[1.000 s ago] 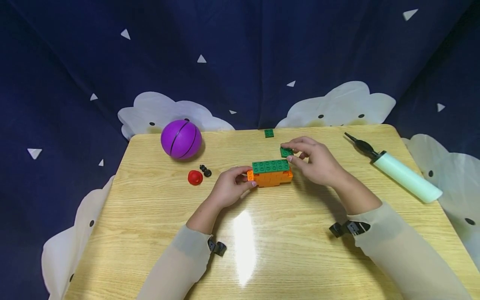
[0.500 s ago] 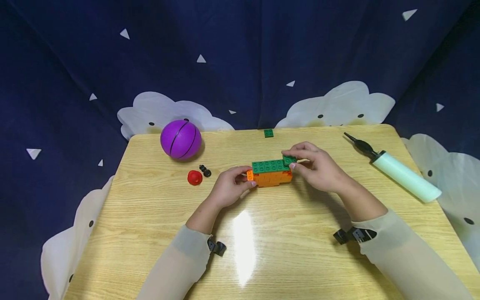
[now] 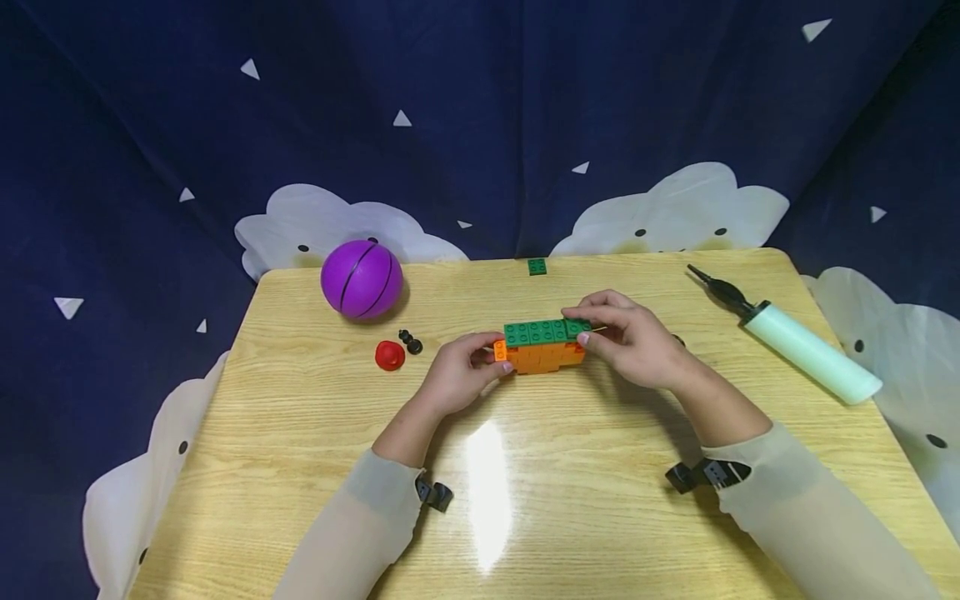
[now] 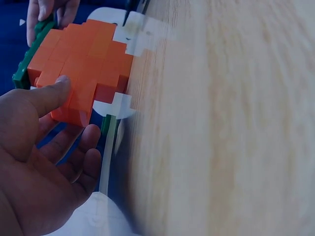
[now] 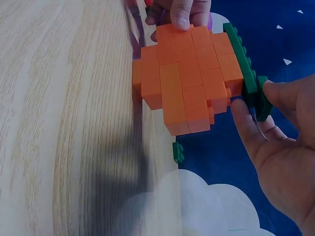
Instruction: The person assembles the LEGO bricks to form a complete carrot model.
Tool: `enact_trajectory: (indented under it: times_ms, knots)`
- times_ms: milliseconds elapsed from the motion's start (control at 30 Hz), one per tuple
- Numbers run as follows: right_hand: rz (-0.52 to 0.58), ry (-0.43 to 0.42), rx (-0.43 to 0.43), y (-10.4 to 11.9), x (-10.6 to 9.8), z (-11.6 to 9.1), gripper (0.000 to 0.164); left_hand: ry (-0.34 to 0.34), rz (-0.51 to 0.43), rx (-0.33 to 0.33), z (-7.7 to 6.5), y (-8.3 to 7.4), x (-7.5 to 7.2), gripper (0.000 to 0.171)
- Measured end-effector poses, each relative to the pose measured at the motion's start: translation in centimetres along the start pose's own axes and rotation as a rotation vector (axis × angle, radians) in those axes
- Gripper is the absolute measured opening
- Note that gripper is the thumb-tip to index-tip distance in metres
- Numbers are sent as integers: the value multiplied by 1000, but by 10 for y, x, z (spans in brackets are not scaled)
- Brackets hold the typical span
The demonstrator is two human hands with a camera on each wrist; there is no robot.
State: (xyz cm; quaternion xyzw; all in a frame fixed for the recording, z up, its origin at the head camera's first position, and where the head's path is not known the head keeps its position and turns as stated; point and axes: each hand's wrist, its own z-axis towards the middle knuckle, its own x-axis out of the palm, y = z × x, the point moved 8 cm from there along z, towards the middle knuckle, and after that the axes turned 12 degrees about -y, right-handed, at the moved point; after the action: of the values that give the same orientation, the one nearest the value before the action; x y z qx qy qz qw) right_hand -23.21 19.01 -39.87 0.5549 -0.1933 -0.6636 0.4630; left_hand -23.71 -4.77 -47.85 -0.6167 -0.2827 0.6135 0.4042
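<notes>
In the head view a build of orange bricks [image 3: 538, 358] stands near mid-table, topped by a row of green bricks [image 3: 534, 333]. My left hand [image 3: 459, 375] pinches the build's left end, thumb on the near face. At the right end my right hand [image 3: 630, 342] holds a small green brick [image 3: 577, 327] between thumb and fingers, over the end of the row. The right wrist view shows this small brick [image 5: 264, 98] against the studded side of the green row [image 5: 241, 59]. The stepped orange face [image 4: 86, 64] fills much of the left wrist view.
Another green brick [image 3: 537, 267] lies at the table's far edge. To the left are a purple ball [image 3: 362, 279], a red hat-shaped piece [image 3: 390, 355] and a small black piece [image 3: 411, 342]. A pale green hand pump [image 3: 813, 354] lies at the right, before a dark blue curtain [image 3: 480, 125].
My right hand has brought the small green brick toward me and down, from behind the build onto the right end of the green row. My left hand keeps its hold.
</notes>
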Motion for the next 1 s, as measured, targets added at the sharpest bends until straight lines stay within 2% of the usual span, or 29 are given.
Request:
enact_trajectory:
  times_ms: [333, 600, 1000]
  knots:
    - [50, -4, -1, 1, 1, 0, 36, -1, 0, 0, 0, 3, 1, 52]
    - [62, 5, 45, -3, 3, 1, 36, 0, 9, -9, 0, 2, 2, 51]
    - [92, -9, 66, -5, 4, 0, 37, 0, -3, -14, 0, 1, 2, 51]
